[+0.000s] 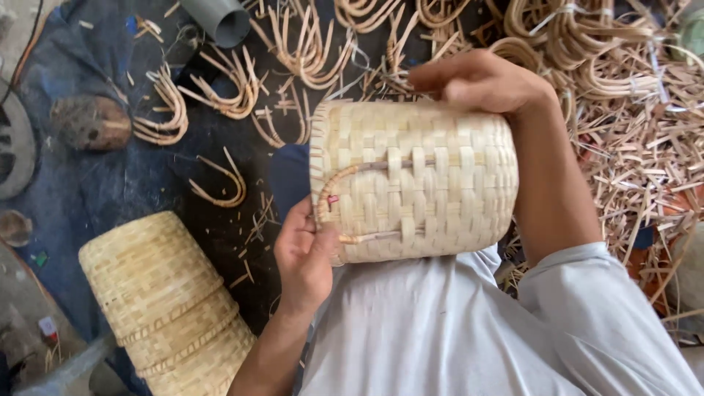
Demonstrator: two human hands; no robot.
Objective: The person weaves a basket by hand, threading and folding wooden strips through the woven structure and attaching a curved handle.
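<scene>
The basket [414, 180] lies on its side over the lap, fully woven. One bent cane handle [345, 202] is already threaded into its wall. Left hand [304, 253] pinches the handle end; right hand [488, 81] grips the top. Loose handles [220, 180] wait on the floor [147, 176].

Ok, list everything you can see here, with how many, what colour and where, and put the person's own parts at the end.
Pale woven cane basket with a curved handle loop: one, straw-coloured, held on its side at centre.
Stack of pale woven cane baskets: a few nested, exact count unclear, straw-coloured, lower left on the floor.
Bent U-shaped cane handle pieces: many, tan, scattered across the top.
Cane strips and offcuts: a heap, tan, right side.
Grey plastic pipe: one, top, left of centre.
Dark blue floor sheet: one, under the cane at left.
Left hand: at the basket's handle end.
Right hand: gripping the basket's top edge.
</scene>
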